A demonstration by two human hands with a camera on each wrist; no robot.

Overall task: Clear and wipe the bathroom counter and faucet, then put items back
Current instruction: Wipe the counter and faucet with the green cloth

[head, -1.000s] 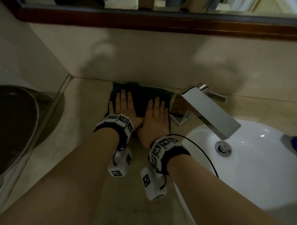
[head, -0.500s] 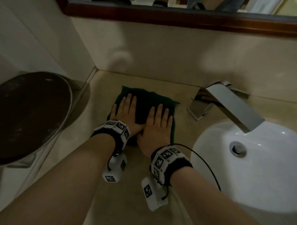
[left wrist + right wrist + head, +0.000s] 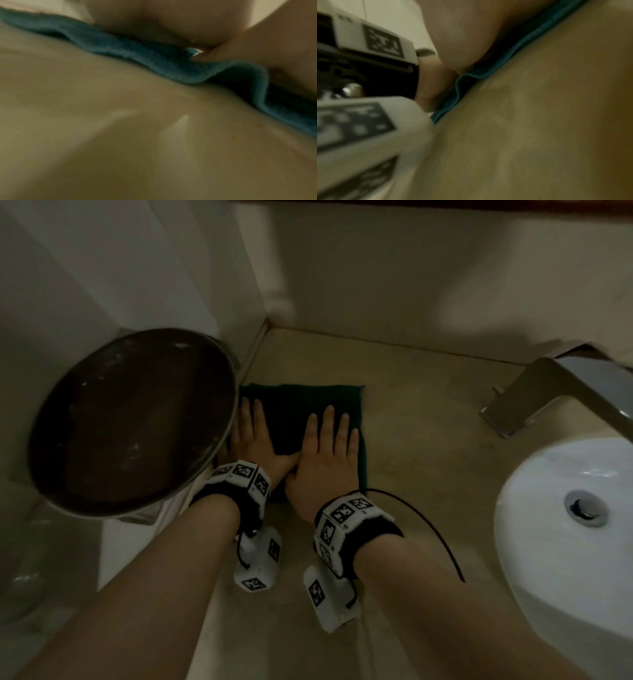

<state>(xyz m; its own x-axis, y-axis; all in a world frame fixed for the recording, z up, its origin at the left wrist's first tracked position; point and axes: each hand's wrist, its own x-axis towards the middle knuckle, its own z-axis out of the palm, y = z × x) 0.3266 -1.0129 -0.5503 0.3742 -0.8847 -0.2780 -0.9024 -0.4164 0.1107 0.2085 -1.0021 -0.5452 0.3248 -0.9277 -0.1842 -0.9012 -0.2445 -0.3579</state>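
Fingers (image 3: 329, 426) of both hands flat, spread on green cloth (image 3: 298, 402), pressing it to bench (image 3: 428, 419) for wiping; left hand (image 3: 255, 440) probably near bin (image 3: 130, 419).

A dark green cloth (image 3: 301, 405) with a soft, fuzzy, matt pile lies on the table (image 3: 428, 412), a smooth beige stone-like surface with a dull sheen; in the left wrist view the cloth's (image 3: 137, 54) napped edge looks teal and fleecy; the faucet (image 3: 561, 392) is polished metal, mirror-bright; the sink (image 3: 561, 529) is glossy white ceramic with a shiny metal drain (image 3: 586, 507); a round bin lid (image 3: 130, 419) looks like brushed metal, dull and smudged.
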